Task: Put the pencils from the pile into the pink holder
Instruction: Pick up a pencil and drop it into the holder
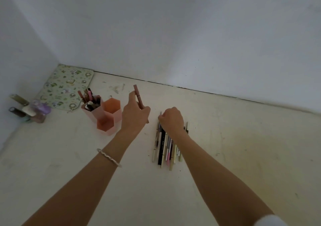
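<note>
The pink holder (106, 118) is a cluster of hexagonal cups on the white surface, left of centre. Its back-left cup holds several pencils (90, 99); the two nearer cups look empty. My left hand (134, 116) hovers just right of the holder, shut on a pink pencil (138, 95) that points up and away. A pile of pencils (165, 147) lies flat to the right. My right hand (172, 120) rests on the pile's far end with fingers curled around a thin dark pencil tip (160, 114).
A floral patterned board (66, 87) lies in the back-left corner. Small bottles (29, 111) stand against the left wall. White walls close off the back and left of the surface.
</note>
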Tool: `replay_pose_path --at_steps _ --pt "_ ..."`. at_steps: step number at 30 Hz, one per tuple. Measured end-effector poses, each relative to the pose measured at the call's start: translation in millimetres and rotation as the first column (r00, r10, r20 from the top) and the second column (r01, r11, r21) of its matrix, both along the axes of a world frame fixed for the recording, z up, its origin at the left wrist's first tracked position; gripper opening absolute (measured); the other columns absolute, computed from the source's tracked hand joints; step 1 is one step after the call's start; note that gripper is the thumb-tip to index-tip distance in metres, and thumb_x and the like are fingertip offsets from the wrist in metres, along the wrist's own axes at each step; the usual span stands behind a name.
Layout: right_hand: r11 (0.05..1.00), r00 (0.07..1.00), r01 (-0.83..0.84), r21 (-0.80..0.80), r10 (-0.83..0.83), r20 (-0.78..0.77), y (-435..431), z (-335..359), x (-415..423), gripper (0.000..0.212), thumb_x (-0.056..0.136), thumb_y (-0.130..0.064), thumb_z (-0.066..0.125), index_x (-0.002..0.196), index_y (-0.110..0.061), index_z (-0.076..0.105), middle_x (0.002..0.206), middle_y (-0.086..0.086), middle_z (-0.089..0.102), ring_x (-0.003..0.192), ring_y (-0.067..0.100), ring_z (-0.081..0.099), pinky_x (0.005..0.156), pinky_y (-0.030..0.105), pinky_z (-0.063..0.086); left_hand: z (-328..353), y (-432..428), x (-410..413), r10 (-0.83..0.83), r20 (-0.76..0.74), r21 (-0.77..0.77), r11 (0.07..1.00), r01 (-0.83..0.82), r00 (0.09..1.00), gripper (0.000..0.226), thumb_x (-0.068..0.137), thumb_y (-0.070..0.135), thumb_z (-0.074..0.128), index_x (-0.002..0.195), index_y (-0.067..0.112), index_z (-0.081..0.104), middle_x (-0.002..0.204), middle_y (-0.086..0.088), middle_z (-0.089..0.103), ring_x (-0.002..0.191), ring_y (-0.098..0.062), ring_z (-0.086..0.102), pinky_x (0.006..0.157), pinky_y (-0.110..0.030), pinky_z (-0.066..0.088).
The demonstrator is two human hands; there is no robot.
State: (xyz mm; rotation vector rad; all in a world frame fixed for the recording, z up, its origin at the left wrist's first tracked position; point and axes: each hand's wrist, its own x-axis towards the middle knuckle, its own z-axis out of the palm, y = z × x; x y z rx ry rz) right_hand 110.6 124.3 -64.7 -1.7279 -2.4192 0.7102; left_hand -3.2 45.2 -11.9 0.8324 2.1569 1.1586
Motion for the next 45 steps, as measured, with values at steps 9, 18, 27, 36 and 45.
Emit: replay_pose_path --at_steps 9,18,27,36,45 --pt "0.996 0.994 0.078 -0.054 -0.073 0.078 -5 -16 -17 0.029 0.098 -0.026 0.048 0.099 -0.002 0.065 0.11 0.011 0.058 0.102 0.026 0.057 0.088 0.037 0.052 20 -10 -14 0.051 0.159 0.244 0.966 -0.09 0.986 0.008 0.1 0.011 0.048 0.108 0.013 0.048 0.089 -0.003 0.061 0.079 -0.022 0.07 0.069 -0.039 0.062" --pt "0.975 0.956 0.18 -0.127 -0.204 -0.21 10 12 -35 0.022 0.095 -0.022 0.05 0.091 -0.003 0.059 0.084 0.01 0.065 0.068 0.021 0.057 0.054 0.027 0.038 46 -31 -57 0.184 -0.035 0.418 0.895 -0.153 0.982 0.065 0.092 0.01 0.062 0.149 0.023 0.034 0.092 0.011 0.062 0.082 -0.007 0.068 0.071 -0.024 0.059" --pt "0.976 0.619 0.215 0.042 -0.103 -0.779 8 87 -70 0.041 0.099 -0.013 0.049 0.137 -0.017 0.035 0.075 0.008 0.063 0.063 0.013 0.062 0.058 0.016 0.048 43 -71 -134 0.274 -0.341 0.427 0.897 -0.112 0.899 0.06 0.092 0.004 0.058 0.141 0.031 0.037 0.085 0.019 0.057 0.067 0.009 0.065 0.06 -0.004 0.048" --pt "0.978 0.474 0.185 0.096 -0.004 -0.88 -9 95 -89 0.031 0.097 -0.011 0.049 0.125 -0.017 0.04 0.073 0.01 0.067 0.061 -0.001 0.06 0.061 0.009 0.044 28 -72 -138 0.221 -0.554 0.31 0.949 -0.047 0.802 0.042 0.092 0.008 0.057 0.131 0.023 0.052 0.094 0.002 0.064 0.089 -0.021 0.064 0.08 -0.036 0.054" --pt "0.985 0.385 0.135 0.105 0.046 -0.922 -36 111 -123 0.029 0.098 -0.014 0.051 0.122 -0.024 0.039 0.072 0.003 0.07 0.069 0.015 0.065 0.071 0.031 0.056 18 -86 -143 0.145 -0.785 0.154 0.987 -0.038 0.602 0.035 0.1 0.023 0.05 0.13 0.015 0.064 0.153 -0.015 0.038 0.142 -0.033 0.032 0.115 -0.044 0.022"
